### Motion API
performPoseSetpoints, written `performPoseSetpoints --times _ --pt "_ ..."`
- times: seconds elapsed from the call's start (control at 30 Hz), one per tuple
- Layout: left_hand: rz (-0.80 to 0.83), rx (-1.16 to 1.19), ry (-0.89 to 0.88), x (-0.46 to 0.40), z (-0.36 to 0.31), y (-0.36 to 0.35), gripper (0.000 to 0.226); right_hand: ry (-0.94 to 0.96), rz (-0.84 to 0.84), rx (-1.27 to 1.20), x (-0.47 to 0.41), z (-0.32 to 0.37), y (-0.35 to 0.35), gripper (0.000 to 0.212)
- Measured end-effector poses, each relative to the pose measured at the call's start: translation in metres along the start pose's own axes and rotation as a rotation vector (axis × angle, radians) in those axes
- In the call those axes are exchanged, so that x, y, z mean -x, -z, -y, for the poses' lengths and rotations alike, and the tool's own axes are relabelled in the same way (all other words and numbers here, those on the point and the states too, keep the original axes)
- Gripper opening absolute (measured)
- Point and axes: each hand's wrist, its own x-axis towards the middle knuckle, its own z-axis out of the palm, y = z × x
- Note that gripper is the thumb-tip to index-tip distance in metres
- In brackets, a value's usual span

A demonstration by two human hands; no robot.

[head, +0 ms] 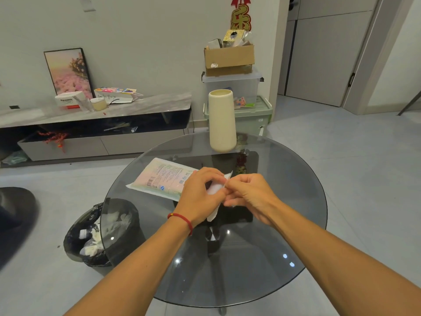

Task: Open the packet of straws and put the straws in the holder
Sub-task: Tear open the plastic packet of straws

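Observation:
Over the middle of the round glass table [284,247], my left hand [200,195] grips a small white packet [215,189], and my right hand [249,192] pinches its upper edge. Most of that packet is hidden behind my fingers; its lower end shows under my left palm. A larger flat printed packet [163,179] lies on the glass to the left, partly under my left hand. A tall cream cylindrical holder [222,120] stands upright at the table's far edge, open at the top.
A black-lined waste bin [91,236] with crumpled paper stands on the floor at the table's left edge. Behind are a low TV cabinet [95,124] and stacked storage boxes [248,103] topped by a cardboard box. A doorway opens at the right.

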Motion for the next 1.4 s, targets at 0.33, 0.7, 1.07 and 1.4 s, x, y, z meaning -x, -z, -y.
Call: performPoseSetpoints --times 0.33,0.7,1.07,1.4 --pt "0.728 -0.449 0.067 -0.028 0.018 0.036 0.078 -0.186 -0.031 0.026 0.002 -0.008 0.009 0.020" --pt "-0.034 -0.368 -0.107 0.022 -0.011 0.041 0.057 -0.154 -0.267 -0.335 0.016 0.003 -0.005 0.011" --pt "-0.034 0.475 0.519 0.058 -0.032 0.054 0.081 0.171 -0.076 0.790 0.064 0.010 -0.014 0.015" --pt "0.029 0.583 0.413 0.063 -0.029 0.082 0.088 0.728 0.087 0.914 0.069 0.024 -0.027 0.025"
